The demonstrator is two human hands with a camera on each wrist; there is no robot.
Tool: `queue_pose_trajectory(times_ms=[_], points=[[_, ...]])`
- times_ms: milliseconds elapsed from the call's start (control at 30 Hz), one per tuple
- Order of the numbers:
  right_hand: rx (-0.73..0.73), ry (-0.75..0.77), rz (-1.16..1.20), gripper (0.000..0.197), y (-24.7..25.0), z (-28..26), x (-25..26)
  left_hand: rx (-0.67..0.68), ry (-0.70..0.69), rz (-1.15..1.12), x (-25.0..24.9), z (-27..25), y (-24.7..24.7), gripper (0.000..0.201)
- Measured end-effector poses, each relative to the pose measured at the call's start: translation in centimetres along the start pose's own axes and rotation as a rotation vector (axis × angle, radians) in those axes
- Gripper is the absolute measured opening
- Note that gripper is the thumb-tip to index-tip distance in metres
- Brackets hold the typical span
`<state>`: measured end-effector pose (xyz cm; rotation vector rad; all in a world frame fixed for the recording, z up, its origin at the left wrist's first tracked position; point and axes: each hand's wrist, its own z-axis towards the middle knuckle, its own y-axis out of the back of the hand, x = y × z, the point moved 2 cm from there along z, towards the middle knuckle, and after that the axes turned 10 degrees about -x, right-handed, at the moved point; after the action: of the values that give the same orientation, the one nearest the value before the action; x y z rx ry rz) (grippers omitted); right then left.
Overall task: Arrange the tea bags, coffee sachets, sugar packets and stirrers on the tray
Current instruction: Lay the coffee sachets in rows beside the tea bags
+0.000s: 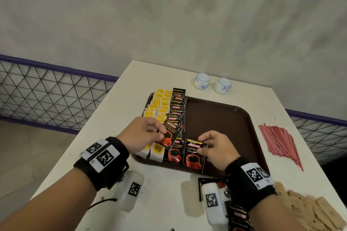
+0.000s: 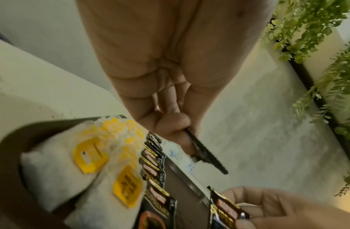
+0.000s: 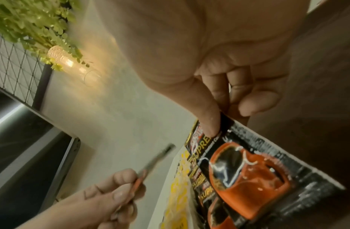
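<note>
My left hand [image 1: 144,133] pinches one sachet [image 1: 169,133] between thumb and fingers, tilted above the coffee row on the tray [image 1: 221,118], while my right hand [image 1: 216,146] pinches the top edge of another sachet [image 1: 194,157] lying at the near rim. If I drop the left one carelessly, it could skew the overlapped row or nudge the tea bags [image 1: 159,105]. The right one looks, from a blurred view, close enough to the rim to slide off.

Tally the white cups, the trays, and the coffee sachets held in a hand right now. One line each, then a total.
White cups: 2
Tray: 1
Held coffee sachets: 2, one pinched by the left hand, one by the right hand
Total: 5
</note>
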<state>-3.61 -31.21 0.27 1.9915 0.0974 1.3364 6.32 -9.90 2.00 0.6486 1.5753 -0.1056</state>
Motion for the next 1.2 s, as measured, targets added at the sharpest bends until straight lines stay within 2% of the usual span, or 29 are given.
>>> queue_pose_trajectory(times_ms=[167, 233, 300, 400, 467, 600, 767, 900, 1200], points=[[-0.040, -0.019, 0.050, 0.028, 1.3, -0.3, -0.4, 0.149, 0.098, -0.132, -1.1, -0.5, -2.2, 0.064], [-0.018, -0.038, 0.066, 0.026, 1.5, -0.6, -0.5, 0.210, 0.138, -0.198, -1.4, -0.6, -3.2, 0.075], [0.004, -0.066, 0.079, 0.024, 1.5, -0.7, -0.5, 0.208, 0.122, -0.154, -1.4, -0.5, -4.1, 0.066], [0.010, -0.082, 0.082, 0.020, 1.4, -0.7, -0.5, 0.065, -0.091, 0.306, -1.3, -0.2, -4.7, 0.029], [-0.005, -0.096, 0.103, 0.019, 1.3, -0.6, -0.6, 0.018, -0.163, 0.432, -1.1, -0.2, -5.1, 0.022], [-0.080, -0.157, 0.197, 0.020, 0.8, -0.1, -1.2, -0.031, -0.153, 0.522, -0.5, -0.2, -5.8, 0.019], [-0.177, -0.241, 0.332, 0.026, -1.3, 0.7, -1.7, -0.024, -0.184, 0.833, 0.0, 0.0, -6.3, 0.027], [-0.172, -0.381, 0.541, 0.024, -3.1, 0.9, -1.5, -0.034, -0.256, 1.031, 0.1, 0.0, -5.9, 0.034], [-0.156, -0.476, 0.795, 0.027, -4.6, 1.4, -0.5, -0.004, -0.300, 1.128, 0.7, 0.1, -5.7, 0.035]])
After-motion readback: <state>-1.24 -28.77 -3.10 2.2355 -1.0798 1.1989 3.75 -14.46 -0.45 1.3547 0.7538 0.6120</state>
